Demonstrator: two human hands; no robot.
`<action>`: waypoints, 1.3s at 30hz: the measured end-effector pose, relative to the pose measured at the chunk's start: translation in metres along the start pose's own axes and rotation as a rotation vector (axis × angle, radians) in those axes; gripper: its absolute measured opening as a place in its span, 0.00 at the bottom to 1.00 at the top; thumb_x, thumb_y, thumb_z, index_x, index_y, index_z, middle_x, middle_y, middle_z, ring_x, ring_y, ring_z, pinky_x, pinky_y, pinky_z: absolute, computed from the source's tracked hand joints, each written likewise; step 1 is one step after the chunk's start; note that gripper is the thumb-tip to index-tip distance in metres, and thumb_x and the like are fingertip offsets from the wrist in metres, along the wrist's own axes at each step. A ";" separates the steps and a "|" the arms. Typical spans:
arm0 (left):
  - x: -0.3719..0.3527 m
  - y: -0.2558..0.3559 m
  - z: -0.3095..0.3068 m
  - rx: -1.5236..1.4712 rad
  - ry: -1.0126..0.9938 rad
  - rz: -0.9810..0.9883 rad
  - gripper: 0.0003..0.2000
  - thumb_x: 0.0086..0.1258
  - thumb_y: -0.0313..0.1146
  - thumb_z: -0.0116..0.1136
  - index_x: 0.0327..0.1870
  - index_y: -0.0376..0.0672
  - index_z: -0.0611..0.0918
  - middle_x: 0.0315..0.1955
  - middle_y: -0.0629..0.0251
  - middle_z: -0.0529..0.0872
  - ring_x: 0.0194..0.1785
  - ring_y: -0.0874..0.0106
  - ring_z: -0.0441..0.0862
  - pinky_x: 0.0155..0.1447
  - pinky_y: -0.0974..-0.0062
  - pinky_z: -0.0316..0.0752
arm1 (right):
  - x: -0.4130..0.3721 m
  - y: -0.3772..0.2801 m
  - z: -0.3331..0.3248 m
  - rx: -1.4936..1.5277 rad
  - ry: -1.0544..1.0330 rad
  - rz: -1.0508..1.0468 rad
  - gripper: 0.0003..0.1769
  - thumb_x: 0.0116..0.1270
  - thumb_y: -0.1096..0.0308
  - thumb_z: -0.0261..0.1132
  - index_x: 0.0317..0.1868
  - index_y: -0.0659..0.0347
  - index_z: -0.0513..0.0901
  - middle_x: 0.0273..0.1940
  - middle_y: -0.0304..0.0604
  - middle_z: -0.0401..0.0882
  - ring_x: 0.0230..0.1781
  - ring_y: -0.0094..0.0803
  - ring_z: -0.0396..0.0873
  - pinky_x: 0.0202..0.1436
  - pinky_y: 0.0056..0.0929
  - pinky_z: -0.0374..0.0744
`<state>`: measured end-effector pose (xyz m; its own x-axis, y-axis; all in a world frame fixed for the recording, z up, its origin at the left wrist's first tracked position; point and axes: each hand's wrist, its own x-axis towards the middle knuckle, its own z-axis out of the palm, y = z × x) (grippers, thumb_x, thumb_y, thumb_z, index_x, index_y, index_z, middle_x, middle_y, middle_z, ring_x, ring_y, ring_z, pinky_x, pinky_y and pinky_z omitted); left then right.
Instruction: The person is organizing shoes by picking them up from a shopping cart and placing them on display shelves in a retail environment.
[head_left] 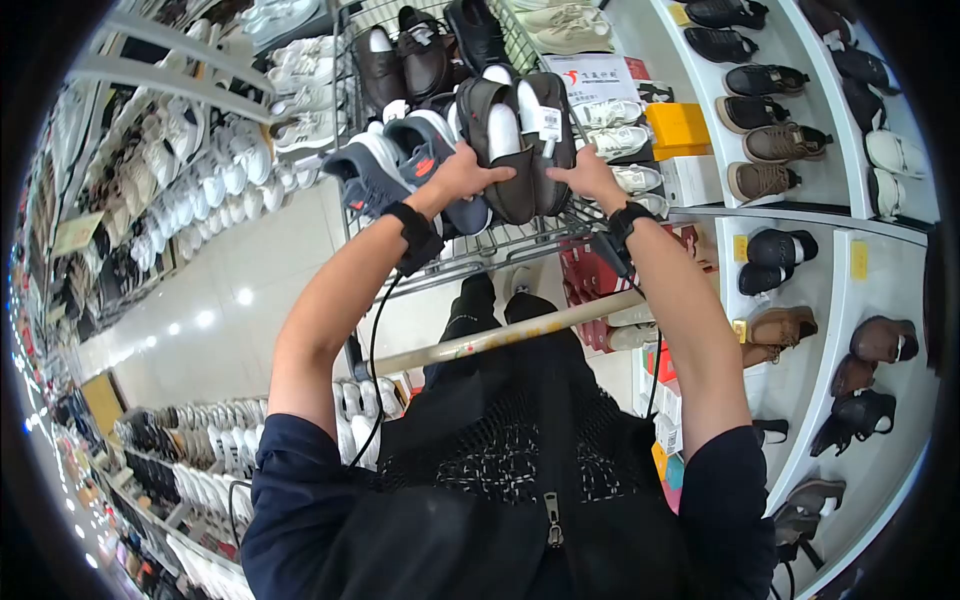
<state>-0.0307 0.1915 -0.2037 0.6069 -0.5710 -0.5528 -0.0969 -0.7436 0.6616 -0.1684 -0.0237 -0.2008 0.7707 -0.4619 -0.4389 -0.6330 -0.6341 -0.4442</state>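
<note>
My left hand (466, 177) is closed around the outer side of a dark brown slip-on shoe (512, 195), its thumb lying across the top. Beside it, my right hand (592, 178) grips the matching slip-on shoe (552, 197) the same way; a white tag (550, 124) hangs at that shoe's opening. White stuffing fills part of the left shoe. Both shoes sit toes toward me at the near end of a wire cart (520, 240). Left of them, blue-grey sneakers (372, 178) with orange marks lean together, partly behind my left hand.
More dark leather shoes (420, 45) lie farther back in the cart. Its pale handle bar (510, 335) crosses in front of my body. White shelves (715, 130) of shoes stand at right, with a yellow box (677, 130). Rows of white shoes (215, 170) line the left.
</note>
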 end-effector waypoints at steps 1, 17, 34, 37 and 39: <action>-0.005 0.006 -0.003 0.000 -0.013 0.010 0.49 0.54 0.61 0.78 0.53 0.19 0.66 0.29 0.55 0.83 0.25 0.71 0.82 0.26 0.77 0.77 | -0.005 0.001 -0.001 0.037 0.023 -0.003 0.48 0.57 0.44 0.76 0.59 0.81 0.67 0.49 0.70 0.83 0.52 0.61 0.84 0.57 0.48 0.80; -0.087 0.040 -0.063 -0.464 -0.591 0.331 0.34 0.72 0.54 0.64 0.63 0.28 0.73 0.37 0.65 0.82 0.37 0.80 0.80 0.45 0.79 0.75 | -0.213 0.011 -0.098 0.975 0.179 0.058 0.38 0.71 0.61 0.71 0.72 0.72 0.64 0.63 0.52 0.76 0.58 0.28 0.77 0.61 0.29 0.76; -0.240 0.148 0.062 -0.168 -0.928 0.539 0.38 0.72 0.49 0.66 0.73 0.30 0.67 0.37 0.72 0.79 0.39 0.83 0.73 0.45 0.82 0.72 | -0.481 0.079 -0.014 1.197 0.130 0.087 0.42 0.66 0.52 0.75 0.68 0.75 0.70 0.60 0.48 0.79 0.60 0.31 0.77 0.67 0.32 0.75; -0.264 0.157 0.093 -0.036 -0.974 0.580 0.40 0.73 0.50 0.65 0.75 0.30 0.64 0.38 0.72 0.79 0.40 0.82 0.73 0.46 0.81 0.71 | -0.524 0.084 -0.004 1.278 0.195 0.139 0.40 0.66 0.54 0.75 0.67 0.76 0.72 0.59 0.47 0.79 0.59 0.30 0.77 0.64 0.30 0.76; -0.288 0.165 0.116 -0.017 -1.030 0.568 0.45 0.72 0.50 0.67 0.78 0.29 0.57 0.49 0.63 0.80 0.50 0.76 0.77 0.54 0.77 0.74 | -0.554 0.086 0.001 1.298 0.257 0.163 0.41 0.65 0.54 0.76 0.67 0.76 0.71 0.60 0.49 0.79 0.60 0.33 0.77 0.66 0.32 0.75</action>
<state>-0.3131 0.1933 0.0059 -0.4447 -0.8366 -0.3199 -0.1327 -0.2917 0.9473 -0.6494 0.1781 0.0039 0.5808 -0.6696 -0.4631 -0.2188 0.4195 -0.8810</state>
